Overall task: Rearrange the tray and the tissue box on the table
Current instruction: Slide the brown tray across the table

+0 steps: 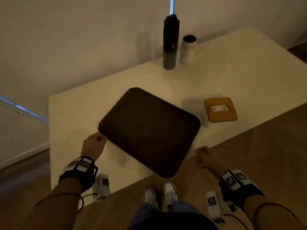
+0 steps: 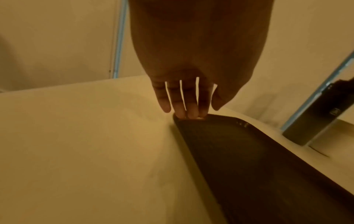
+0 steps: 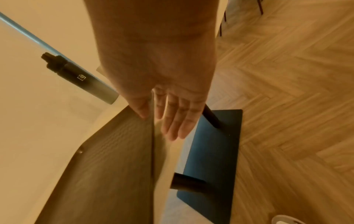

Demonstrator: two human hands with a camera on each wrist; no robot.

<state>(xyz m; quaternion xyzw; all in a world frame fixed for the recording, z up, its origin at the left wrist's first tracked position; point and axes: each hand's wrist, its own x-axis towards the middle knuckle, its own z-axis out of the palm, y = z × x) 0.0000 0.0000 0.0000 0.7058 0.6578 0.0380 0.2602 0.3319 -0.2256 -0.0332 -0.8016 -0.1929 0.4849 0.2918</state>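
A dark rectangular tray (image 1: 149,130) lies slanted on the white table (image 1: 249,72), its near corner jutting past the front edge. My left hand (image 1: 95,143) is at the tray's left corner; the left wrist view shows straight fingers (image 2: 191,112) touching the rim of the tray (image 2: 249,159). My right hand (image 1: 206,155) hovers by the tray's right side at the table's front edge. In the right wrist view that hand (image 3: 172,121) has extended fingers holding nothing, beside the tray (image 3: 107,166). The tissue box (image 1: 220,109), tan-topped with white tissue in its slot, sits right of the tray.
A tall dark bottle (image 1: 171,42) and a white tumbler (image 1: 188,48) stand at the table's far side near the wall. The table's dark base plate (image 3: 214,151) rests on the herringbone wood floor (image 3: 296,91). My shoes (image 1: 169,193) are close to the table's front edge.
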